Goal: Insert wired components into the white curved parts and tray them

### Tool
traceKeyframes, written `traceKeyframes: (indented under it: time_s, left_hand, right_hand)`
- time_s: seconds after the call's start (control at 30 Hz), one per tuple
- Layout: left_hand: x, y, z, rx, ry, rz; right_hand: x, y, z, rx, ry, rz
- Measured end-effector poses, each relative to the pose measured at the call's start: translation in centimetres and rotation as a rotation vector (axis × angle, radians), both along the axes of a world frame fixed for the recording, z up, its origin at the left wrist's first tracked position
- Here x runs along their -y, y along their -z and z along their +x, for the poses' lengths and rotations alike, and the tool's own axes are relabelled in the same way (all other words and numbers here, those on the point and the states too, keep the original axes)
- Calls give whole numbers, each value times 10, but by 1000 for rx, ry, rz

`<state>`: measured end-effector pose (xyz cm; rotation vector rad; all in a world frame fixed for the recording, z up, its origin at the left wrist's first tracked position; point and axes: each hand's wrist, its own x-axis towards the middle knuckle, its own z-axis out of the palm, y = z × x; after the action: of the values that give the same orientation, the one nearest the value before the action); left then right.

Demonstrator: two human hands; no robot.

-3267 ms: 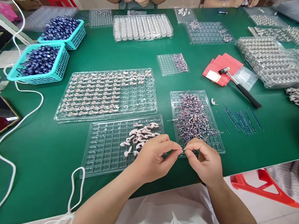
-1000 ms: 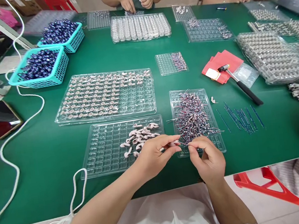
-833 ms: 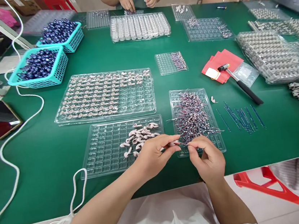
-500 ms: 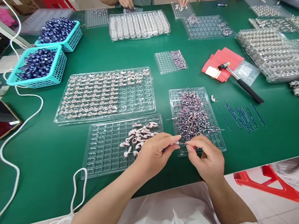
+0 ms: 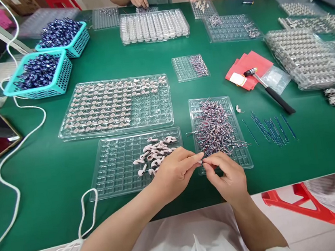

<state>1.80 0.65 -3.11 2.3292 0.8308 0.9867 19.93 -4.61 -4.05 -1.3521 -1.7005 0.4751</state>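
Fingertips of both hands meet over the near edge of the green counter (image 5: 54,172). The left hand (image 5: 173,173) and right hand (image 5: 227,177) are each pinched on one small wired component (image 5: 201,161), too tiny to name, held between a clear tray of pink pieces (image 5: 115,176) and a clear tray heaped with thin wired parts (image 5: 217,129).
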Motion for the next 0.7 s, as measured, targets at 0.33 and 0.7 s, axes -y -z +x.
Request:
traceKeyframes:
  time_s: [0.33, 0.7]
  left_hand:
    - [-1, -4, 0, -76, 13, 78]
    - [2, -5, 1, -99, 2, 101]
  right_hand:
    - [-1, 1, 0, 20, -31, 1]
    - [-2, -2, -1, 44, -94, -16]
